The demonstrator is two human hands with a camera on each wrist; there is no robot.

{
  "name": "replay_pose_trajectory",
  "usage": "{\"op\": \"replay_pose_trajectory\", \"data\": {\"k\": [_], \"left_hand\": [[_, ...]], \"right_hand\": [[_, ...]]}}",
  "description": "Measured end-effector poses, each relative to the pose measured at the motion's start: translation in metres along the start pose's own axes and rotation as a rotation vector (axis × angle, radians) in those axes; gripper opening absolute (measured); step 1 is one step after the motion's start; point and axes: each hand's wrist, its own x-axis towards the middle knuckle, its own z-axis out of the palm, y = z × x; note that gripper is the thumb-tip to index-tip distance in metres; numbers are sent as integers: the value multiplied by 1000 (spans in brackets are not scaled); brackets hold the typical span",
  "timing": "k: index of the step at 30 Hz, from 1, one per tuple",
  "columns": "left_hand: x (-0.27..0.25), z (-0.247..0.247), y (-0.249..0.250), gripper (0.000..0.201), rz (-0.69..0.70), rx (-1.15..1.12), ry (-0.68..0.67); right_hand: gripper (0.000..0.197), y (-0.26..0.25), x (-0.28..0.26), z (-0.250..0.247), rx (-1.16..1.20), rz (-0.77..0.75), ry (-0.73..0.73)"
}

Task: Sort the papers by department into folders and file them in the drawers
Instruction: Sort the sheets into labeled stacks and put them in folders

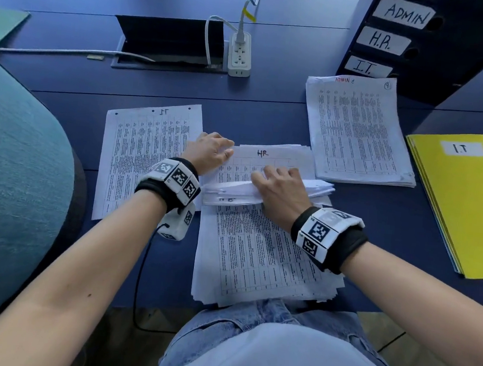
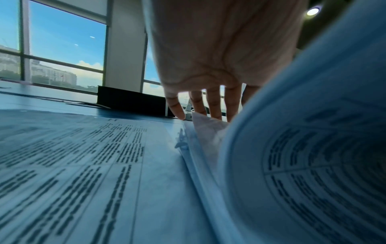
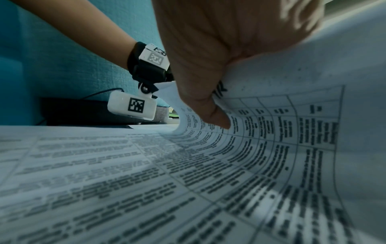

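- Right hand (image 1: 282, 190) grips the bent-up far end of the middle paper stack (image 1: 260, 254).
- Left hand (image 1: 212, 151), fingers relaxed, touches the HR sheet (image 1: 265, 158); worktop (image 1: 270, 103) beneath.

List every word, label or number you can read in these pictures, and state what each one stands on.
"ADMIN": top drawer label of the file cabinet
"H.R.": middle drawer label
"I.T.": bottom drawer label
"ADMIN" in red, and a circled "4": right paper stack
"HR": sheet under both hands
"IT", upside down: left sheet
"IT", upside down: yellow folder
Printed tables: too small to read.
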Motion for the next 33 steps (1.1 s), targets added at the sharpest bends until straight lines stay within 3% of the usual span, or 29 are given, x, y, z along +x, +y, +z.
{"op": "replay_pose_trajectory", "data": {"k": [6,9,12,18,27,30,33], "left_hand": [[-2,4,10,38,60,126,72],[-2,1,11,23,93,57,169],[-5,-5,12,11,124,-48,164],[-13,-12,15,11,137,-114,115],[-17,-13,19,14,93,-172,99],[-16,-13,17,23,82,-216,71],[-18,-16,21,63,57,-262,32]], "right_hand": [[33,1,1,-1,64,4,-14],[38,3,5,1,77,15,-5],[45,6,9,5,140,50,6],[90,11,21,3,203,165,6],[85,11,18,8,101,142,-59],[76,11,16,7,88,148,-42],[63,12,14,5,37,143,21]]}}
